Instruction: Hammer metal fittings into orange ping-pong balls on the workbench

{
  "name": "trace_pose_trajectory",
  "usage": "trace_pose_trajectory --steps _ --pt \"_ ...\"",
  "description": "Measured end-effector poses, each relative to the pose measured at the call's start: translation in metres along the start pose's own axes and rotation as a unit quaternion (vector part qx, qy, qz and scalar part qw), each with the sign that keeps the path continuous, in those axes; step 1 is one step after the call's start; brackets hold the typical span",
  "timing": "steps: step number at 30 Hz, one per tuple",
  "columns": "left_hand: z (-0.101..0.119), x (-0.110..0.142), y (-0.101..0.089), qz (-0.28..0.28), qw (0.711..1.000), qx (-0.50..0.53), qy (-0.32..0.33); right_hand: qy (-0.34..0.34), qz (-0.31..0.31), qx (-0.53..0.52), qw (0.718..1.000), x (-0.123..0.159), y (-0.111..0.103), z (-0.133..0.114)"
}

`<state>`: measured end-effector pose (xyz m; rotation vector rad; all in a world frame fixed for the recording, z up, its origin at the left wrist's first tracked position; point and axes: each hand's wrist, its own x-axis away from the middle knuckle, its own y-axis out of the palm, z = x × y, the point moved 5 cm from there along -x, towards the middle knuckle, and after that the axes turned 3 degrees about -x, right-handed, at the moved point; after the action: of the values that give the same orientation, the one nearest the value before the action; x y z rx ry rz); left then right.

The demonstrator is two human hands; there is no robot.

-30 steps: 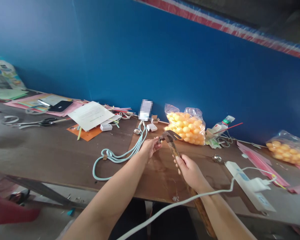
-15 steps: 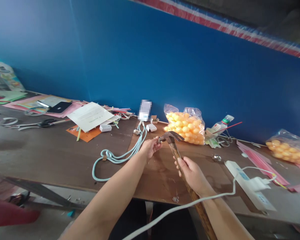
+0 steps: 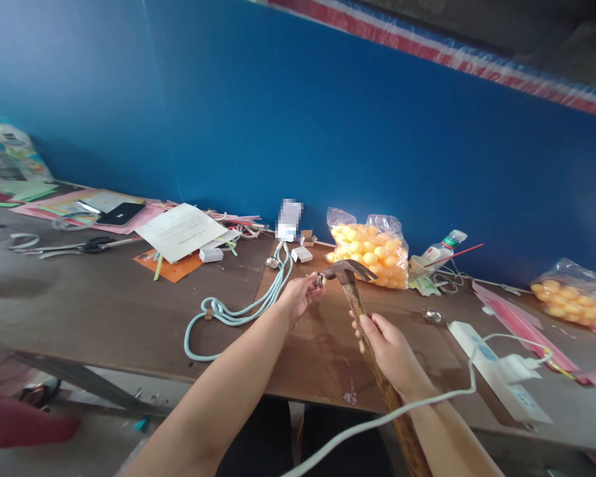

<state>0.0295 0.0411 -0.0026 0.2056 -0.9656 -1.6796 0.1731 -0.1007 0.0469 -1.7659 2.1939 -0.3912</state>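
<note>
My left hand pinches a small shiny metal ball between thumb and fingers, above the brown table. My right hand is wrapped round the wooden handle of a claw hammer. The hammer's striking face points left, close to the ball, and its claw points right. A pale blue cord lies looped to the left of my left hand. Another shiny metal ball rests beside that cord, and a similar one lies to the right of my right hand.
Behind the hammer stands a clear bag of orange balls. A power strip lies at the right; its white cable crosses over my right forearm. Papers, scissors and a phone lie at the left. A bottle leans by the blue wall.
The hammer head and my right hand have moved slightly right, opening a small gap between the striking face and the metal ball. My left hand stays almost in place.
</note>
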Motion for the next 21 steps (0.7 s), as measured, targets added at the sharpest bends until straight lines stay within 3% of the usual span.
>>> trace_pose_trajectory --steps 6,10,13,15,18,21 --pt "-0.002 -0.002 -0.001 0.011 1.000 0.000 -0.011 0.010 -0.005 -0.007 1.000 0.001 0.002 0.005" --pt "-0.002 -0.002 -0.001 0.016 1.000 0.002 -0.011 0.007 -0.007 0.038 0.999 0.001 0.006 0.007" --pt "0.000 -0.001 0.000 0.001 1.000 0.007 -0.009 -0.004 0.006 0.099 0.995 -0.002 -0.003 0.007" --pt "0.002 0.001 0.001 0.000 1.000 0.011 -0.009 -0.038 0.036 0.180 0.982 -0.005 -0.017 0.009" --pt "0.005 0.004 0.001 0.004 1.000 0.012 -0.023 -0.116 0.095 0.310 0.939 -0.011 -0.039 0.018" --pt "0.007 0.006 0.003 -0.011 0.999 0.017 -0.027 -0.100 0.093 0.411 0.902 -0.017 -0.056 0.042"
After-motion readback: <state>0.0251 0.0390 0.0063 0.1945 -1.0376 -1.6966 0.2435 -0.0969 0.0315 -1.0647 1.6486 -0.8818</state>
